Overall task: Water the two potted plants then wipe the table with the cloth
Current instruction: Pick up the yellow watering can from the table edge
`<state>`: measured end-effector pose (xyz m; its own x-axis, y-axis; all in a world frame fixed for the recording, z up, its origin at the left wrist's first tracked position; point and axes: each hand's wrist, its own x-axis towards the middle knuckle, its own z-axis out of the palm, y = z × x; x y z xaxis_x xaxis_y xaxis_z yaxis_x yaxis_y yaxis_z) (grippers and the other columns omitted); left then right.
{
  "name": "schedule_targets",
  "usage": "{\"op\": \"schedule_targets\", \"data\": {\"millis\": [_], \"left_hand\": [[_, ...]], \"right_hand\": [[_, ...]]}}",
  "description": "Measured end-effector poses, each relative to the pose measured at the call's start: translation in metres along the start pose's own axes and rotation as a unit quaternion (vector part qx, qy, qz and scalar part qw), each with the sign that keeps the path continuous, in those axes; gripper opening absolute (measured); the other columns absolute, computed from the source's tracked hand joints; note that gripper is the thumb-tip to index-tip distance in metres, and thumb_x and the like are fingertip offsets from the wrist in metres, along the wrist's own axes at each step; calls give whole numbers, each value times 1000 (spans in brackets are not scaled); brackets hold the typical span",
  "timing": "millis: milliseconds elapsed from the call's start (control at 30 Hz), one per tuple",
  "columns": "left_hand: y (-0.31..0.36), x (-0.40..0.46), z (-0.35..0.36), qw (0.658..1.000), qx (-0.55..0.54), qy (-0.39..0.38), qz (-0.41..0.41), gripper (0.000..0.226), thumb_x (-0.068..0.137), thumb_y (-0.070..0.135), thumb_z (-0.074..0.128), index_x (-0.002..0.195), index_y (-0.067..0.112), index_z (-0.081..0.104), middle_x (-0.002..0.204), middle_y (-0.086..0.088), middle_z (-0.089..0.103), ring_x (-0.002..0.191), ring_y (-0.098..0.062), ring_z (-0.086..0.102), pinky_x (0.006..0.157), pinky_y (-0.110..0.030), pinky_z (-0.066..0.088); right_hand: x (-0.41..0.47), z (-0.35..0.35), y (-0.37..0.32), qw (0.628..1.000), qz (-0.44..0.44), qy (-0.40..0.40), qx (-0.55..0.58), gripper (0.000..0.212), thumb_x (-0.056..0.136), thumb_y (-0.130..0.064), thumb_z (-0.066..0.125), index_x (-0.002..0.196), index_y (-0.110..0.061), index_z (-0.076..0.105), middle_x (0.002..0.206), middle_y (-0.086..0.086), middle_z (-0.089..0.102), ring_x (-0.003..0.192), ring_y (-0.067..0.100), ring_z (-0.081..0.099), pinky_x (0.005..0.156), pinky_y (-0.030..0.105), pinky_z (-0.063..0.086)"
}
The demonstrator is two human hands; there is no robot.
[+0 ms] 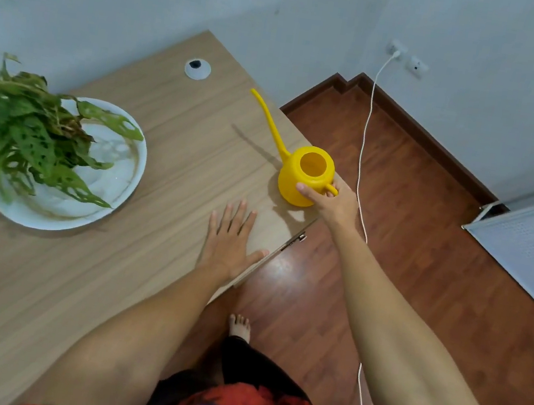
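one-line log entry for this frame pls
phase: grasping can | right hand: on handle of yellow watering can, can upright on table | left hand: flat on table, empty | potted plant: left | cloth: unseen

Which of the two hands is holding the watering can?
The right hand: its fingers wrap the handle of the yellow watering can. The left hand lies flat and empty on the table.

The watering can stands on the table near its right edge, spout pointing toward the far wall. The potted plant sits in a dish at the table's left. A cable grommet lies behind both, near the wall. A cord hangs to the right of the table.
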<state>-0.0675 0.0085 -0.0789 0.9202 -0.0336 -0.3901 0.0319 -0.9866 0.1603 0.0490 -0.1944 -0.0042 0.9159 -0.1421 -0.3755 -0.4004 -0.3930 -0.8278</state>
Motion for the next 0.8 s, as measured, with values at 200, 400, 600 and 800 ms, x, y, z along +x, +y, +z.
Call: {"op": "schedule_targets", "data": {"millis": [200,400,600,800], "left_hand": [[0,-3,-2,1000,5,9,7,101,74,82,-3,159,27,-13,166,-2,-22,153,-29,-17,120,-54,-14],[-7,-7,3,1000,7,16,20,96,80,80,1,158,27,-12,162,1,-29,153,-28,-17,119,-52,-16],[-12,-18,6,1000,7,16,26,88,87,76,6,157,28,-16,161,2,-30,151,-22,-24,116,-48,-20],[-28,-48,7,999,16,39,16,94,85,69,8,160,12,4,167,-7,-12,155,-23,-8,119,-45,-12]], "right_hand": [[-11,4,-11,999,16,30,17,43,59,-43,96,61,-33,55,60,-18,49,60,4,48,72,23,41],[-24,15,-10,996,-4,74,42,35,60,-47,95,64,-28,66,58,-10,56,63,4,50,73,27,46],[-46,26,-12,995,-23,69,68,41,61,-41,96,83,-13,75,73,-8,66,57,-16,56,65,8,45],[-79,33,-35,993,-81,51,72,38,61,-40,96,71,-17,68,68,-5,64,58,-4,51,63,5,43]]}}
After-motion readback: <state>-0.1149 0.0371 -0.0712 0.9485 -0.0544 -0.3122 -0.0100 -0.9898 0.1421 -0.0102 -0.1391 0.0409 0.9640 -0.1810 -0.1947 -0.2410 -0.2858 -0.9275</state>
